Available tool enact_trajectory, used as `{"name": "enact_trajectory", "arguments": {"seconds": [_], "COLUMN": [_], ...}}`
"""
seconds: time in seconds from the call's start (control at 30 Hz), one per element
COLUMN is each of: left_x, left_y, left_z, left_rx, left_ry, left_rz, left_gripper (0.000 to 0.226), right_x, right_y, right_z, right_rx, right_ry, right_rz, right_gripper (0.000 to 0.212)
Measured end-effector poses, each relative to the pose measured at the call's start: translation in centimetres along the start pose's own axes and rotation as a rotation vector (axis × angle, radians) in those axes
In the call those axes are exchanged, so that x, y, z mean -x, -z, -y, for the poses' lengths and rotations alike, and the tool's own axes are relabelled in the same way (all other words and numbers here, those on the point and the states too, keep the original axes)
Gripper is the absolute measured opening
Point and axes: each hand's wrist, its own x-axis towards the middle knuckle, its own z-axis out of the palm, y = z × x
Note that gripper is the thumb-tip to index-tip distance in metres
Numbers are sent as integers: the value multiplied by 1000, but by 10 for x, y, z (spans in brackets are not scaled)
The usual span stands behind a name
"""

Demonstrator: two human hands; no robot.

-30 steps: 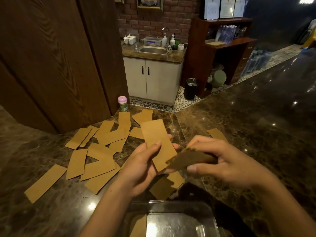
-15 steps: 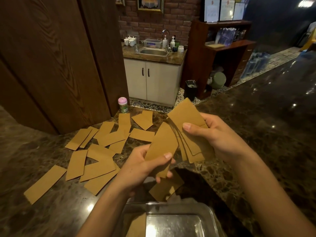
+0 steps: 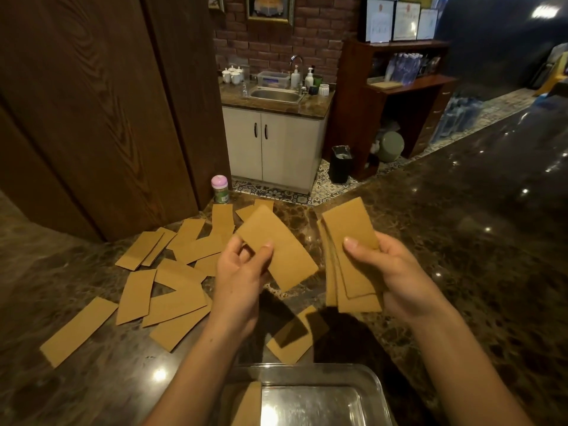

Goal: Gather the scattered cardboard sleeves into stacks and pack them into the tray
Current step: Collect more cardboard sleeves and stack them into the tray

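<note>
Now left hand (image 3: 240, 279) sleeve (image 3: 281, 252) separated from right hand (image 3: 396, 273) stack (image 3: 349, 224), earlier overlapping.

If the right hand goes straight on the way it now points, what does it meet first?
Probably the single sleeve pinched by the left hand: it lies up-left of the right hand and its stack, with a gap between. Depth is unclear, so they might pass at different heights.

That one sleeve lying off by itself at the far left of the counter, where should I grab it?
The lone sleeve lies flat and slanted, overlapping none. Probably take its short end nearest the pile, coming from the right: lift that edge with a thumb, then pinch.
</note>
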Motion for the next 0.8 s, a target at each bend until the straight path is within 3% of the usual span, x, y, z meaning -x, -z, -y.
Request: {"name": "enact_trajectory", "arguments": {"seconds": [0.13, 0.27, 0.37, 0.47, 0.57, 0.67, 0.73, 0.8], "left_x": [8, 15, 19, 22, 22, 23, 26, 30], "left_y": [-15, -34, -36, -35, -31, -21, -16, -8], "left_z": [6, 4, 5, 10, 12, 12, 10, 12], "left_rx": [-117, 114, 377, 391, 291, 265, 322, 414], "left_ry": [-7, 93, 289, 271, 188, 272, 364, 419], "left_rz": [195, 251, 292, 343, 320, 313, 377, 501], "left_gripper": [33, 35, 44, 46, 35, 35, 44, 52], "right_x": [-1, 1, 0, 2, 11, 22, 26, 27], "right_y": [-24, -50, -54, -53, -47, -34, -29, -27], "right_z": [-15, -39, -49, -55, -52, -40, -37, -38], "right_rx": [-71, -70, 146, 493, 584, 790, 845, 747], "right_ry": [45, 115, 183, 261, 316, 309, 318, 297], "right_rz": [-78, -128, -129, -123, -48, 195, 290, 296], "right_gripper": [31, 29, 47, 64, 52, 63, 72, 71]}}
